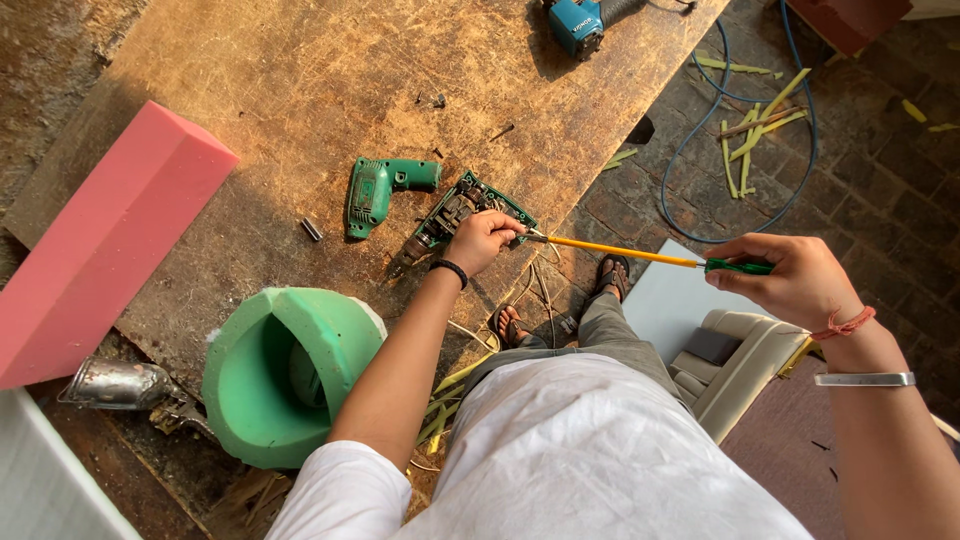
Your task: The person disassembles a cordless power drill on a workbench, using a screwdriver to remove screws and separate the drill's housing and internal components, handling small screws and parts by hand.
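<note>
An opened green drill body [455, 215], its inner parts exposed, lies near the centre of the frame on a worn wooden board [300, 70]. The left hand [485, 240] rests on its right end, fingers curled over the casing edge; how firmly it grips cannot be told from this angle. The right hand [790, 280], at right of centre, is closed around the green handle of a screwdriver [640, 255], whose long yellow shaft runs leftward, its tip meeting the drill body just beside the left hand's fingers.

Just left of the drill body lies a detached green shell half [380, 190], pistol-shaped. A small dark cylindrical part [312, 229] sits further left, apart from both.

A blue power tool [580, 22] lies at the top edge of the board. A pink foam block [100, 240] occupies the left of the frame, and a green foam ring [285, 370] stands at lower left centre, beside a metal object [115, 385]. A blue cable [700, 150] loops over the paved floor at upper right, among yellow-green strips [760, 120].
</note>
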`<state>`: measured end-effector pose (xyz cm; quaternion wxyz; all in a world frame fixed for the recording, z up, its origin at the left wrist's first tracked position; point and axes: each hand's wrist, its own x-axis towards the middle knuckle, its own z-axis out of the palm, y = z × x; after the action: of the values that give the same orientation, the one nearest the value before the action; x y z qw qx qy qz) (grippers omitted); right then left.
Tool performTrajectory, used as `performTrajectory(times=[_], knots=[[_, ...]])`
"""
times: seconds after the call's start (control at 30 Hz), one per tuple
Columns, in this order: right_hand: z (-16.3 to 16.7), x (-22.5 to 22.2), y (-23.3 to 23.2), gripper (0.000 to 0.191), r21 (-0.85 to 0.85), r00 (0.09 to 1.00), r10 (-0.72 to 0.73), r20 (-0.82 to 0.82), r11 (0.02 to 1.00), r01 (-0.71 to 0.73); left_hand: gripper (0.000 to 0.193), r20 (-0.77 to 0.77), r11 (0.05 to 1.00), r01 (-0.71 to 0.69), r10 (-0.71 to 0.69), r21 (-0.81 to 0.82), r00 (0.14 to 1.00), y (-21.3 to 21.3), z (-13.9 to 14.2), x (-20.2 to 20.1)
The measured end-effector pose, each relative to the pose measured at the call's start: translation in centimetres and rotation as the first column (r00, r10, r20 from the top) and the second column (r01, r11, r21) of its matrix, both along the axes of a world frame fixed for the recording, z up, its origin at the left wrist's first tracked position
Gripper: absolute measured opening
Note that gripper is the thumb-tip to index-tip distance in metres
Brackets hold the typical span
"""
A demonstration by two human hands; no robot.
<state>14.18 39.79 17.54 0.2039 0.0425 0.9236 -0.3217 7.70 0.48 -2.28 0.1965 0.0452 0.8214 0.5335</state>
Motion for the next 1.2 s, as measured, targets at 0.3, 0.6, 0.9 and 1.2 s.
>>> performTrajectory(times=[0.3,0.6,0.9,1.2], knots=[[3.6,1.5,-1.8,0.031,0.171,0.998,0.029,-0.062,0.985,-0.018,0.012,-0.193,0.998,0.050,-0.053,-0.023,0.980,1.0,-1.8,-0.5],[10.8,-3.6,-7.2,0.028,0.636,0.921,0.389,0.001,0.711,-0.301,0.016,-0.038,0.984,0.121,-0.127,-0.133,0.991,3.2,-1.0,-1.5],[12.6,-7.8,-13.1,0.023,0.777,0.799,0.599,0.051,0.478,-0.409,0.008,-0.215,0.908,0.104,-0.205,-0.405,0.955,3.8,-1.3,-2.1],[12.3,-9.8,-14.9,0.020,0.810,0.754,0.651,0.082,0.397,-0.431,0.010,-0.140,0.914,0.096,-0.163,-0.395,0.977,3.9,-1.9,-2.9]])
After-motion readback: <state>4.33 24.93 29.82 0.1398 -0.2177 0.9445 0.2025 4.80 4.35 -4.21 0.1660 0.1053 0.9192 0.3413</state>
